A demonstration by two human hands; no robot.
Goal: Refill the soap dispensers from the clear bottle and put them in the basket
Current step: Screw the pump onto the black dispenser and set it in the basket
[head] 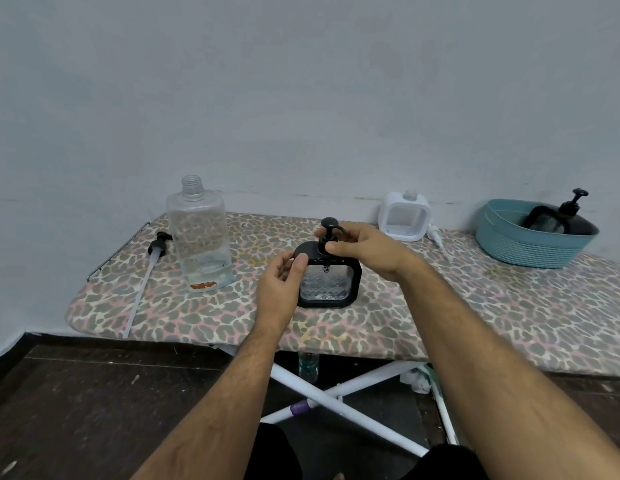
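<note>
While my left hand (282, 284) is gripping the black dispenser (331, 278) at frame centre, my right hand (365, 249) is pinching its pump (328, 232).

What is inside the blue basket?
A black soap dispenser leans inside the blue basket, its pump sticking up over the rim. The basket wall hides the dispenser's lower part and the basket's bottom, so anything else in there can't be seen.

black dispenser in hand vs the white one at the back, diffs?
The black square soap dispenser has its pump screwed in; the white square soap dispenser has an open neck, its white pump lying beside it. The black one is gripped by the left hand and right hand; the white stands untouched. Both share a windowed square shape.
</note>
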